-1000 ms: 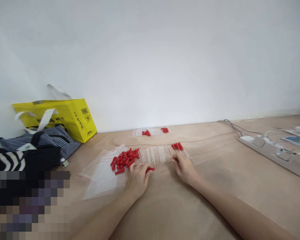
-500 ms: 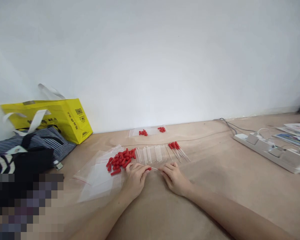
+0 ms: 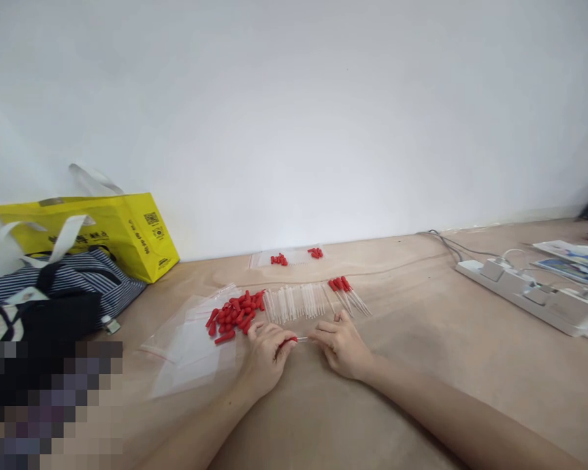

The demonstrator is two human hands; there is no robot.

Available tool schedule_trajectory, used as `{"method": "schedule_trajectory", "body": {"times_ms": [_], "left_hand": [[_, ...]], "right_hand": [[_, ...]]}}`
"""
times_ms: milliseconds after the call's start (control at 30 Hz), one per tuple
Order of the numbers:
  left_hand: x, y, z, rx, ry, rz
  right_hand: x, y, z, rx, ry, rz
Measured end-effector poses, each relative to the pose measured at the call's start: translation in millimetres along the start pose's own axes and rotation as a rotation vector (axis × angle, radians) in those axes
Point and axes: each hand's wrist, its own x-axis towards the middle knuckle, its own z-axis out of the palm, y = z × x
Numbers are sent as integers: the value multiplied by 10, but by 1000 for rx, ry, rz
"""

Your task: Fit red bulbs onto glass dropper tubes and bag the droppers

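My left hand pinches a red rubber bulb between thumb and fingers. From the bulb's right end a thin clear dropper tube runs to my right hand, whose fingertips close on its other end. How deep the tube sits in the bulb is hidden. Just beyond my left hand lies a heap of loose red bulbs on clear plastic bags. Behind both hands is a row of loose clear tubes. Several droppers with red bulbs lie to the right of that row.
Against the wall, a clear bag holds more red bulbs. A yellow bag and a striped bag stand at the left. To the right are a white power strip with plugs and cables, and some printed papers.
Both hands have come slightly nearer to me with the bulb and tube. My right fingertips are a little closer to the bulb, and less of the tube shows between the hands.
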Motion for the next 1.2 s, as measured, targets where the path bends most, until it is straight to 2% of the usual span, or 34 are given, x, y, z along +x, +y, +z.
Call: {"method": "schedule_trajectory", "body": {"times_ms": [200,600,867,1067,1133,1200], "left_hand": [[-11,33,6,15,4,39],[-8,51,-7,15,-53,94],[19,8,-37,-9,-53,26],[21,-32,-89,55,-65,66],[20,-79,-83,82,-26,41],[19,-149,-74,120,61,-38]], "right_hand": [[47,-42,26,-1,11,13],[84,-53,19,53,-60,-18],[98,-36,-22,58,3,-29],[67,25,-74,-74,20,-86],[61,63,-77,-110,21,-39],[67,142,-85,-136,59,114]]}}
